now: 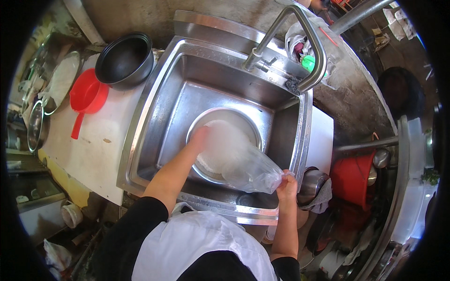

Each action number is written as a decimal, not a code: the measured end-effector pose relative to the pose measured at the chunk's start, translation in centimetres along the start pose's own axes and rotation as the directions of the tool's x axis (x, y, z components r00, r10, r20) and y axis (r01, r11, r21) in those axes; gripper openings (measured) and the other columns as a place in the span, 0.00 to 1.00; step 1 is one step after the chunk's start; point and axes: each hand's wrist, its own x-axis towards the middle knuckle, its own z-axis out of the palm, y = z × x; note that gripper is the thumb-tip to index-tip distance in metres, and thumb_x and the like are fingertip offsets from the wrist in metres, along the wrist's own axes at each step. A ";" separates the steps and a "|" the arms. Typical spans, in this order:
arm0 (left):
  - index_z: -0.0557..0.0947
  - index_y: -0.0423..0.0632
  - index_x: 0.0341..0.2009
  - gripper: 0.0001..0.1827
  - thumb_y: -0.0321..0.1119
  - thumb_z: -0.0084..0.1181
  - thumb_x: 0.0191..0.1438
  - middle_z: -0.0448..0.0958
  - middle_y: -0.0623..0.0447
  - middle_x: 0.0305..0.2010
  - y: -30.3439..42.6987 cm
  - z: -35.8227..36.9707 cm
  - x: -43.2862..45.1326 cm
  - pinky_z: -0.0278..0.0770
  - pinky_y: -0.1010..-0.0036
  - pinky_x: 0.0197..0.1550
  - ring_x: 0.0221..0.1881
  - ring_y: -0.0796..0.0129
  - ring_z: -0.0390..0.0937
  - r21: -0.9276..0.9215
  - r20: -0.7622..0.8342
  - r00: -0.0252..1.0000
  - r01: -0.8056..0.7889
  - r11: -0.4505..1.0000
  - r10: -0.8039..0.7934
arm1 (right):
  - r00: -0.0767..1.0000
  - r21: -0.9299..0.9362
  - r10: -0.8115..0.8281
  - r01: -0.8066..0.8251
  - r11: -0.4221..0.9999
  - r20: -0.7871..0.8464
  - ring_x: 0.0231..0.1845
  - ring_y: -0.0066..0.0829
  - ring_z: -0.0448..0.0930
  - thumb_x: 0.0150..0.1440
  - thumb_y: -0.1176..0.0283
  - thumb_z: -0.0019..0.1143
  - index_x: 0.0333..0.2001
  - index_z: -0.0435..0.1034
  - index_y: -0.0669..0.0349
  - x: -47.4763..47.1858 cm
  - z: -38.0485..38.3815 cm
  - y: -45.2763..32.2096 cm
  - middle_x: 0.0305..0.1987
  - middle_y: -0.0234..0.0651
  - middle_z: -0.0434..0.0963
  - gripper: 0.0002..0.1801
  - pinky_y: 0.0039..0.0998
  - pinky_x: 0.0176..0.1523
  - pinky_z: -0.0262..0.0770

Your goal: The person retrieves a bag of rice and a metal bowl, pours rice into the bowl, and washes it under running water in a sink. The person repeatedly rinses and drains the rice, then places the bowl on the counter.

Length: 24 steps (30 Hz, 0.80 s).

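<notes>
A round metal basin point(261, 135) sits inside the stainless-steel sink point(168, 105), with white grains, perhaps rice, in it point(207, 165). Over it lies a clear plastic bag point(251, 174), tilted with its lower right end raised. My right hand point(287, 186) grips that gathered end near the sink's right front rim. My left hand point(200, 137) reaches over the basin's left side, beside the bag's other end. A blur covers its fingers and the middle of the basin, so its hold cannot be made out.
A curved metal faucet point(318, 52) arches over the sink's back right corner, near a steel-wool scrubber point(292, 85). On the left counter point(102, 154) stand a red plastic ladle point(88, 93) and a black pot point(123, 61). At right are a metal pot point(312, 184) and a red bucket point(351, 179).
</notes>
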 end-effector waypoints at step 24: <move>0.78 0.54 0.40 0.16 0.39 0.49 0.44 0.73 0.56 0.40 1.4 5.8 -5.9 0.67 0.72 0.40 0.38 0.71 0.69 0.693 0.048 0.959 0.169 0.701 -0.278 | 0.999 0.175 -0.027 0.022 0.984 0.024 0.36 0.38 0.73 0.38 0.77 0.38 0.33 0.64 0.66 0.3 1.0 -2.3 0.33 0.40 0.72 0.14 0.36 0.45 0.70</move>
